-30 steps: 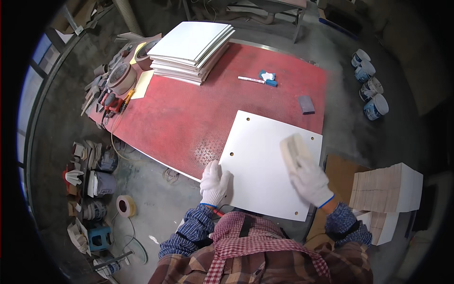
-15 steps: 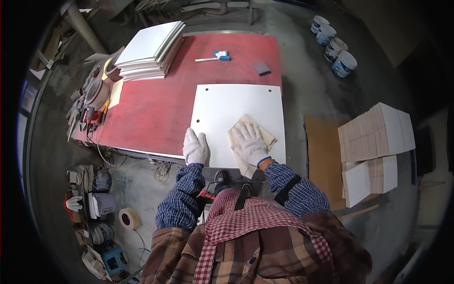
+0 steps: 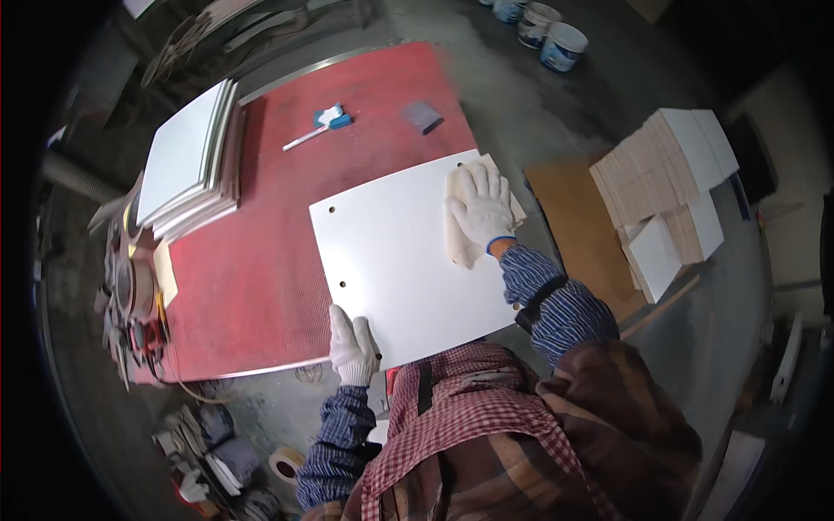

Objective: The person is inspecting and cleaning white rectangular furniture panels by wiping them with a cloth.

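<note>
A white panel (image 3: 400, 269) with small round holes near its edges lies at the front right of the red-topped table (image 3: 269, 260). My right hand (image 3: 484, 201), in a white knit glove, lies flat with fingers spread on a cream cloth (image 3: 460, 246), pressing it to the panel near the far right corner. At the panel's near left corner rests my gloved left hand (image 3: 350, 347), thumb and fingers stretched out and apart against the edge; its palm side is hidden. The right forearm partly covers the panel's right edge.
Stacked white panels (image 3: 187, 161) stand at the table's far left, with tape rolls (image 3: 135, 286) and tools beside them. A brush (image 3: 317, 135) and a grey block (image 3: 422, 116) lie farther back. Right of the table are piled panels (image 3: 651, 182) on brown board (image 3: 573, 217) and several buckets (image 3: 563, 48).
My right hand has slid the cloth away from me, toward the panel's far right corner. The whole view has turned and shifted; my left hand stays at the panel's left edge.
</note>
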The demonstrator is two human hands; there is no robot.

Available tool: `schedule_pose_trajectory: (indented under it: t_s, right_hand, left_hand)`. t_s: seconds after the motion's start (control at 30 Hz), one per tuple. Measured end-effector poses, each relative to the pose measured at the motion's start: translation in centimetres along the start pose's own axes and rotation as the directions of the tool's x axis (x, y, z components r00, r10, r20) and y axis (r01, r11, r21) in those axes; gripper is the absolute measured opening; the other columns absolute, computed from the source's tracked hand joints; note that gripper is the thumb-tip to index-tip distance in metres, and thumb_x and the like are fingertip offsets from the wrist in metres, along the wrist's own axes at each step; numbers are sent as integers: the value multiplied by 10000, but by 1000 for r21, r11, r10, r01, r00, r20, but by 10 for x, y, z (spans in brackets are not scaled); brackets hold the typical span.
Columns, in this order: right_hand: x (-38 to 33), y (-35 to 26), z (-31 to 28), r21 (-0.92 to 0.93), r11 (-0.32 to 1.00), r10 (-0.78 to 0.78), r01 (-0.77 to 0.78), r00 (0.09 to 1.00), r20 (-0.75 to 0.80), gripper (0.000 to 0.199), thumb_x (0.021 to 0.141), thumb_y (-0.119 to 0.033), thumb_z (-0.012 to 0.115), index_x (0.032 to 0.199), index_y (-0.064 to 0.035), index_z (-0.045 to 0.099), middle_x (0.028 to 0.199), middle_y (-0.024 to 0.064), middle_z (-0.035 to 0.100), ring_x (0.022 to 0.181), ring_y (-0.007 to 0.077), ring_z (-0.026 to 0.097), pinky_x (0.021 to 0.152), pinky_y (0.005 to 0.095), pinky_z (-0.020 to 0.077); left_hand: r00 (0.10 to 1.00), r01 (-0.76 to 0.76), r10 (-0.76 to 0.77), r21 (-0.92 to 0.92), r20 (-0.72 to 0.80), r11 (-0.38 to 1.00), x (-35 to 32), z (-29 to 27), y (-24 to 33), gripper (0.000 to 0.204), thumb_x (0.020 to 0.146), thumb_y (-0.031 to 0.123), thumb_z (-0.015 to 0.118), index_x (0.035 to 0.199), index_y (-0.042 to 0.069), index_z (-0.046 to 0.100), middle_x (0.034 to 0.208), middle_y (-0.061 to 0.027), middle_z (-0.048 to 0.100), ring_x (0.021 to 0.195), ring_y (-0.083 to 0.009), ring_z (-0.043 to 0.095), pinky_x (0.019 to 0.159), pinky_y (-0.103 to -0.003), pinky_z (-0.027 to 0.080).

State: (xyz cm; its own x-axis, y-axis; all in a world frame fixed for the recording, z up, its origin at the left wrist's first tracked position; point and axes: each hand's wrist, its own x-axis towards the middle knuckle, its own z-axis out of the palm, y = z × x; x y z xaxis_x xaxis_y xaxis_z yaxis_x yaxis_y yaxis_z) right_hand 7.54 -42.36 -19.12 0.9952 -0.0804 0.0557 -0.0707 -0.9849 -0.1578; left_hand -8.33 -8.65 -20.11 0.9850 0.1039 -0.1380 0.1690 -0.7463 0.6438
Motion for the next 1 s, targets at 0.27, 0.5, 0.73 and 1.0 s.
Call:
schedule_pose_trajectory:
  t_s: [0.27,0.5,0.73,1.0]
  right_hand:
    - [52,-175,29,220,946,-255,238,966,53,861,963,-621,461,1601,-61,320,1694,217,211,1581,414,103,1264,591,-9]
    - [-76,-214,41,319,793,-517,518,850,-95,870,915,-597,570,1533,-13,390,1610,220,359,1523,421,271,1267,620,103]
    - [-87,-75,2,165,901,-412,402,911,30,780,980,-607,480,1548,-84,365,1598,225,322,1545,444,175,1239,675,25]
    - [45,-102,20,19,964,-247,266,916,-316,674,888,-521,628,1393,-87,520,1393,130,489,1360,410,358,1166,641,178]
  left_hand:
    - [985,168,-169,-60,-17,984,-15,-6,-30,690,1054,204,537,1636,33,210,1561,-257,434,1385,-338,490,1120,-330,408]
    - [982,187,-185,-123,31,975,-9,5,-35,651,1059,178,515,1643,94,241,1419,-188,576,1203,-205,616,1009,-273,482]
    - [997,-18,17,-24,-73,1000,-11,-6,-33,658,1069,271,477,1596,-55,256,1562,-343,393,1374,-441,494,1125,-428,421]
    - [995,-85,63,-322,-80,943,-7,-7,-40,606,1062,155,508,1575,-77,282,1383,-317,522,1140,-339,595,1006,-361,483]
